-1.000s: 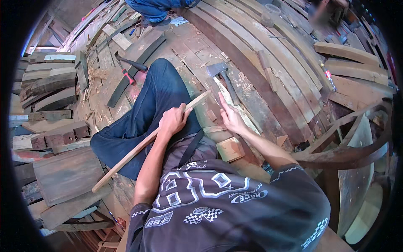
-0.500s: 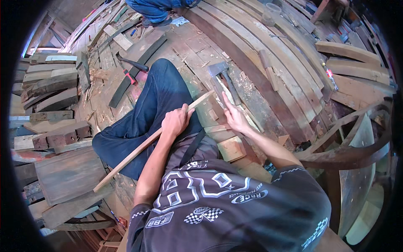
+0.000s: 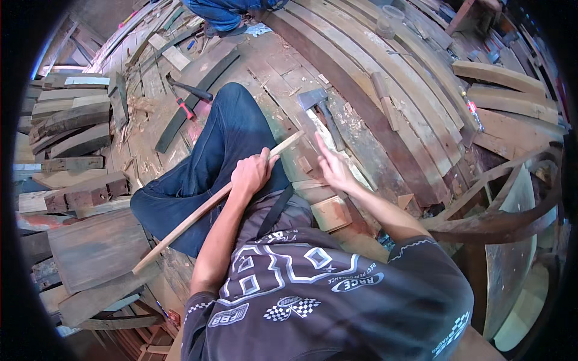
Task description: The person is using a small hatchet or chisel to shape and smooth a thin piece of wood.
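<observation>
A long, slender wooden stick [image 3: 195, 219] lies slantwise across my lap, its tapered upper end pointing up and right past my knee. My left hand [image 3: 251, 173] is wrapped round it near that end, over my jeans. To the right of the tip, apart from the stick, is my right hand [image 3: 336, 170], fingers stretched out and thumb side toward the stick. I make out nothing held in it, though the fingertips are slightly blurred. Just beyond these fingers, a hatchet [image 3: 322, 111] with a broad grey head lies on the plank floor.
A hammer [image 3: 191, 90] and a red-handled tool [image 3: 185, 108] lie beyond my knee. Wood blocks [image 3: 72, 123] are stacked at left. Long curved planks [image 3: 361, 72] stretch along the far right, near a curved wooden frame [image 3: 506, 225]. Another person's jeans-clad leg [image 3: 223, 15] shows at the top.
My right hand has shifted slightly down and right, away from the stick's tip. A thin dark strip seen along its fingers earlier no longer shows. My left hand keeps its grip.
</observation>
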Tool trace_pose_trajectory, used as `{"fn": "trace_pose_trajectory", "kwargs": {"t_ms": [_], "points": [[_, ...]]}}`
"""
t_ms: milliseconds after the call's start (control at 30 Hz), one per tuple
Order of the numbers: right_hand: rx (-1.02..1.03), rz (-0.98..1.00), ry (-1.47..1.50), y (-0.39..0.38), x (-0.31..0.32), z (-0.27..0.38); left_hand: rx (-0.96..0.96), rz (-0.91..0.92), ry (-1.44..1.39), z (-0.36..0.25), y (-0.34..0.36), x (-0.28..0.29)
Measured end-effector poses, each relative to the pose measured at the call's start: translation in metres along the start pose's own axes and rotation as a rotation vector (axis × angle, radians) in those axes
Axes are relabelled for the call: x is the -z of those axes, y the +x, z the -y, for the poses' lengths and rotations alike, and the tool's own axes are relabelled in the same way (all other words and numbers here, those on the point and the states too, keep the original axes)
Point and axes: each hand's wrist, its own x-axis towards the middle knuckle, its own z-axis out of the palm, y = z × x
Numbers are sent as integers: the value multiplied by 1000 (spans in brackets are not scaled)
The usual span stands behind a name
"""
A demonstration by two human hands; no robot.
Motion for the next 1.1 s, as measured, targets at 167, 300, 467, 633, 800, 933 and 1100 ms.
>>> {"fn": "trace_pose_trajectory", "kwargs": {"t_ms": [167,300,467,633,800,933,1100], "points": [[414,29,161,-4,-11,-8,17,23,-6,-2,3,2],[211,-4,126,6,-13,-1,19,31,-38,-3,-2,11],[334,-139,153,13,-13,11,-79,-121,-78,-11,-9,26],[313,-126,63,16,-13,6,25,-345,-361,-21,-9,79],[244,-72,92,15,-8,7,-79,-530,-1120,-94,-57,195],[335,-89,105,23,-11,10,-561,-431,-1245,-105,-91,246],[247,-35,139,20,-10,20,-388,-697,-1500,-138,-103,235]]}}
